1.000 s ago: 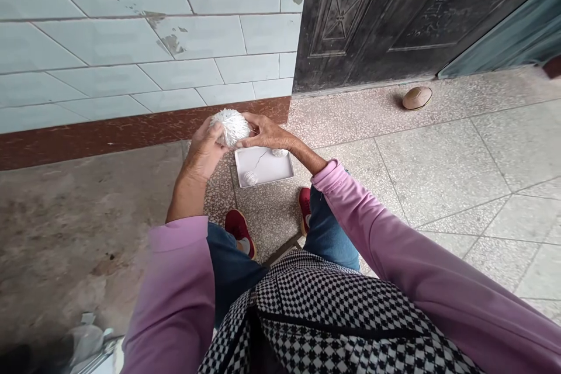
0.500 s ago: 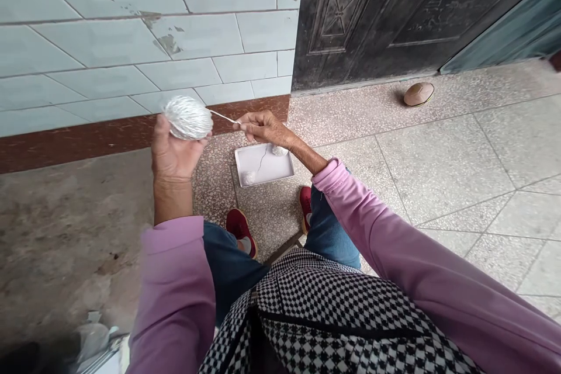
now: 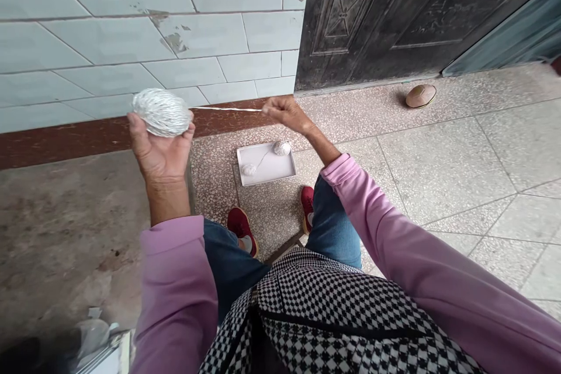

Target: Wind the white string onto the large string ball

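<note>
1. Currently, I read the yarn ball [image 3: 161, 112] at ten o'clock from view centre, cupped from below by the half-open left hand [image 3: 164, 158], presumably for support.
2. Right hand [image 3: 286, 113], twelve o'clock: closed, pinching the strand [image 3: 228, 108], apparently for tension; I cannot resolve exact fingertip contact.
3. Tray [image 3: 274, 172], near centre, contains two smaller balls [image 3: 281, 148], likely to prevent rolling.

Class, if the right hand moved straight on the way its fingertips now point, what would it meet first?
Along the taut strand, the right hand would probably first meet the white yarn ball held in the left hand, though depth is hard to judge.
</note>
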Available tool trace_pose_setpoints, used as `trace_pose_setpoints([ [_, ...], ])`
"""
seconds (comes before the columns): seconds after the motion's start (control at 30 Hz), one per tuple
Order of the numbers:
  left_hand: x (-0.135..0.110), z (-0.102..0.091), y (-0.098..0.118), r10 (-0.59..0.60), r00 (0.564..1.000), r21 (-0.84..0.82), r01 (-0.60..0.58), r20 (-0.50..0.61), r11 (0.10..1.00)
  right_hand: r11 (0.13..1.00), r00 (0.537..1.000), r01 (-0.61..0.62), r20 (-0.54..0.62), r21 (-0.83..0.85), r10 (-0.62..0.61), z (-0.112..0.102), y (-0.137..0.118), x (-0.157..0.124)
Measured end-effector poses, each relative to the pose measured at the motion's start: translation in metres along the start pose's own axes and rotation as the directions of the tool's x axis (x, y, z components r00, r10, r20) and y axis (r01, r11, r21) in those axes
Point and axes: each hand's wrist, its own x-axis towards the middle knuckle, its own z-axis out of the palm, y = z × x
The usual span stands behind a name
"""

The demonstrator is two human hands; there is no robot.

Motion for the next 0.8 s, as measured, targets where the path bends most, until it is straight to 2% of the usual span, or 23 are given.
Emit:
trace_pose_setpoints([
  [0.1, 0.001, -0.025, 0.014, 0.077, 0.997, 0.15, -0.078, 0.016, 0.986, 0.995, 0.98, -0.069, -0.192, -0.071, 0.054, -0.043, 0.009, -0.004],
  [0.2, -0.001, -0.048, 0.027, 0.134, 0.99, 0.148, -0.127, -0.043, 0.981, 0.973, 0.931, -0.177, -0.344, -0.148, 0.118, -0.082, 0.019, -0.015],
  [0.27, -0.002, -0.06, 0.031, 0.155, 0.985, 0.128, -0.145, -0.069, 0.981, 0.933, 0.887, -0.291, -0.424, -0.211, 0.181, -0.098, 0.023, -0.023],
  [0.33, -0.002, -0.065, 0.032, 0.144, 0.989, 0.146, -0.137, -0.036, 0.98, 0.862, 0.854, -0.405, -0.462, -0.304, 0.239, -0.105, 0.025, -0.03],
  [0.37, -0.001, -0.065, 0.03, 0.125, 0.992, 0.158, -0.122, -0.009, 0.98, 0.818, 0.851, -0.444, -0.456, -0.364, 0.259, -0.104, 0.025, -0.032],
  [0.47, 0.004, -0.051, 0.016, 0.03, 0.999, 0.125, -0.033, 0.032, 0.992, 0.739, 0.896, -0.429, -0.35, -0.519, 0.275, -0.088, 0.02, -0.03],
  [0.5, 0.005, -0.041, 0.009, -0.014, 0.999, 0.085, 0.011, 0.031, 0.996, 0.748, 0.916, -0.391, -0.308, -0.536, 0.258, -0.078, 0.018, -0.027],
  [0.6, 0.007, -0.005, -0.015, -0.131, 0.991, -0.025, 0.132, 0.03, 0.991, 0.844, 0.965, -0.25, -0.193, -0.474, 0.178, -0.038, 0.01, -0.014],
  [0.67, 0.006, 0.018, -0.03, -0.153, 0.988, -0.092, 0.152, -0.006, 0.984, 0.967, 0.994, -0.101, -0.061, -0.234, 0.089, -0.007, 0.006, -0.003],
  [0.7, 0.005, 0.028, -0.037, -0.175, 0.984, -0.092, 0.176, 0.024, 0.98, 0.993, 0.999, -0.045, -0.015, -0.107, 0.043, 0.01, 0.005, 0.002],
  [0.73, 0.005, 0.036, -0.042, -0.193, 0.98, -0.095, 0.196, 0.045, 0.976, 1.0, 1.0, -0.007, 0.021, -0.005, 0.007, 0.026, 0.005, 0.005],
  [0.8, 0.004, 0.047, -0.05, -0.216, 0.976, -0.125, 0.219, 0.042, 0.968, 0.996, 0.997, 0.027, 0.076, 0.089, -0.034, 0.055, 0.004, 0.009],
])
